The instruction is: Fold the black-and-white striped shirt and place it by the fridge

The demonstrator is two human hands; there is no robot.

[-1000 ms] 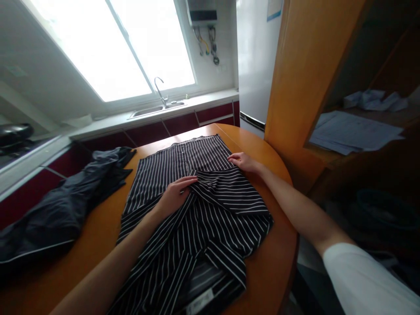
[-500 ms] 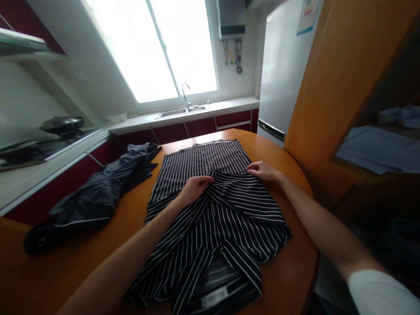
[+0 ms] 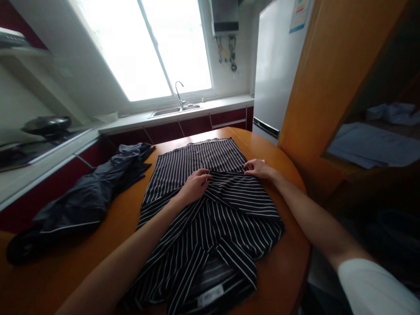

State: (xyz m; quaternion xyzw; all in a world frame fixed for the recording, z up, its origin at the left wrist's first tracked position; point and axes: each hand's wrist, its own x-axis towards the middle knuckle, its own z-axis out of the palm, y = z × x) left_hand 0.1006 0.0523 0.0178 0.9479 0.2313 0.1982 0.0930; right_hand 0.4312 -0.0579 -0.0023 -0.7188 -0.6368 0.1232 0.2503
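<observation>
The striped collared shirt (image 3: 226, 223) has sleeves (image 3: 244, 192) folded inward, body unfolded; left hand (image 3: 194, 186) and right hand (image 3: 258, 168) touch them, fingers curled, grip unclear.

A large, pale-framed glass window (image 3: 141, 48) glows white at our eleven o'clock; a tall silver metal refrigerator (image 3: 277, 65) stands at one.

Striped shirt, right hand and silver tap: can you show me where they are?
Striped shirt (image 3: 215, 218), head view: middle of its cloth.
Right hand (image 3: 260, 169), head view: back of the hand.
Silver tap (image 3: 182, 103), head view: its lower body.
</observation>
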